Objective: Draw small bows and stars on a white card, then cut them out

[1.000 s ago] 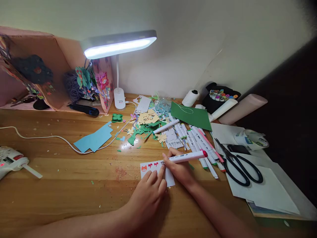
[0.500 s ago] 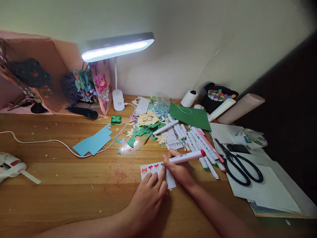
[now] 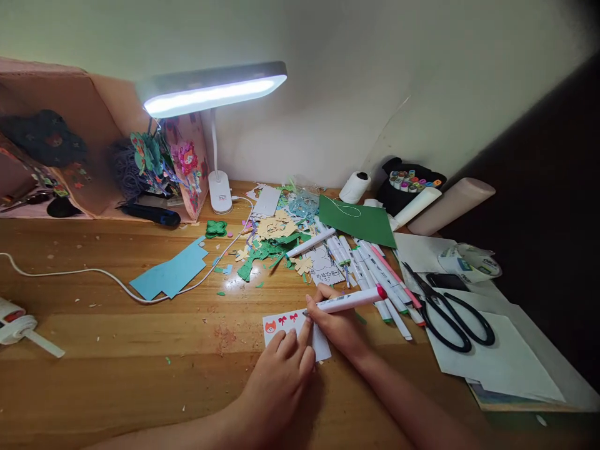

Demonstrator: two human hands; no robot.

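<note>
A small white card (image 3: 322, 350) lies on the wooden table, bearing an orange animal face and two red bows along its upper part. My left hand (image 3: 282, 369) rests on the card, index finger stretched towards the pen tip and the other fingers loosely bent; it holds nothing. My right hand (image 3: 338, 325) is closed round a white marker (image 3: 349, 301) with a red end. The marker's tip is at the card's top edge, right of the bows, by my left index finger. Whether it touches the paper is hard to tell.
Behind the card lie paper scraps (image 3: 276, 231), several markers (image 3: 375, 269) and a green sheet (image 3: 359, 220). Black scissors (image 3: 450, 315) lie on white paper at the right. Blue paper (image 3: 173, 272), a cable and a glue gun (image 3: 19, 325) are at the left; a lit lamp (image 3: 220, 194) stands behind.
The whole view has shifted slightly, so most things sit a little further left. Both hands keep nearly the same pose on the card, with the marker still in my right hand.
</note>
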